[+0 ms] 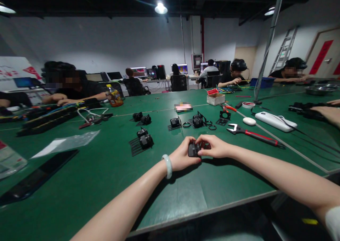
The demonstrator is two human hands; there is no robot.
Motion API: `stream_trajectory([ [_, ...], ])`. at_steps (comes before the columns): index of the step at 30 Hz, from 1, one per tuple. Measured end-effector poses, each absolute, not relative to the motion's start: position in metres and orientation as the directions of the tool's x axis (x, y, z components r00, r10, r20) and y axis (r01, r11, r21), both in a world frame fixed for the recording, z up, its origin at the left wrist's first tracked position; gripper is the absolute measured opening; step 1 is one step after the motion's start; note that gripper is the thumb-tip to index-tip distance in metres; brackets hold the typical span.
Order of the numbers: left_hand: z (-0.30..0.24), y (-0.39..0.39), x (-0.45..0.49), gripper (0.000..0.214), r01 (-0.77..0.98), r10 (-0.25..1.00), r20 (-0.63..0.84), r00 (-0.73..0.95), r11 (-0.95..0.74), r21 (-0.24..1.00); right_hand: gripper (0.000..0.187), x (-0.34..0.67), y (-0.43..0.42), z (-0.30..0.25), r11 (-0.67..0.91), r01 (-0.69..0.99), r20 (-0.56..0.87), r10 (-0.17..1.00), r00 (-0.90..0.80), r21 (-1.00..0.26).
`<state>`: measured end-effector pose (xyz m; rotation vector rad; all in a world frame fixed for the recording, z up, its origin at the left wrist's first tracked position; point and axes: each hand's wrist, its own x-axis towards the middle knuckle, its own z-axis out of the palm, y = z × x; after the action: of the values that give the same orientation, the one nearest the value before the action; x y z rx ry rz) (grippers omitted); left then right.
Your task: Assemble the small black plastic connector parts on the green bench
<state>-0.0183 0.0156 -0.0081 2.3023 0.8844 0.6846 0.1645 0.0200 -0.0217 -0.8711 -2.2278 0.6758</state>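
Between both hands is a small black plastic part (193,150), blocky in shape, held just above the green table (170,195). My left hand (184,153), below a pale bangle (167,166), grips it from the left side. My right hand (213,146) pinches its right side with thumb and fingers. Beyond my hands lie similar black parts (198,121) with two black rings (186,124) beside them. More black pieces on a slotted plate (138,147) sit to the left. A flat black bracket (224,117) lies farther right.
Right of my hands lie an adjustable wrench (255,134), a white oval object (249,121) and a white power bank (276,121) with a cable. A phone (39,175) and plastic bag (67,143) are at left. A bottle (114,96) stands beyond; people sit around the table.
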Motion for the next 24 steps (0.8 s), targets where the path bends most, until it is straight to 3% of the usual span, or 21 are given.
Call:
stream_trajectory([
  [13, -0.0048, 0.0134, -0.0172, 0.051, 0.446, 0.729, 0.245, 0.639, -0.611, 0.654, 0.027, 0.1635, 0.0231, -0.0235, 0.588, 0.369, 0.33, 0.758, -0.562, -0.72],
  [24, -0.0047, 0.0136, -0.0174, 0.05, 0.45, 0.73, 0.245, 0.638, -0.611, 0.651, 0.028, 0.1626, 0.0258, -0.0186, 0.651, 0.486, 0.329, 0.736, -0.591, -0.583],
])
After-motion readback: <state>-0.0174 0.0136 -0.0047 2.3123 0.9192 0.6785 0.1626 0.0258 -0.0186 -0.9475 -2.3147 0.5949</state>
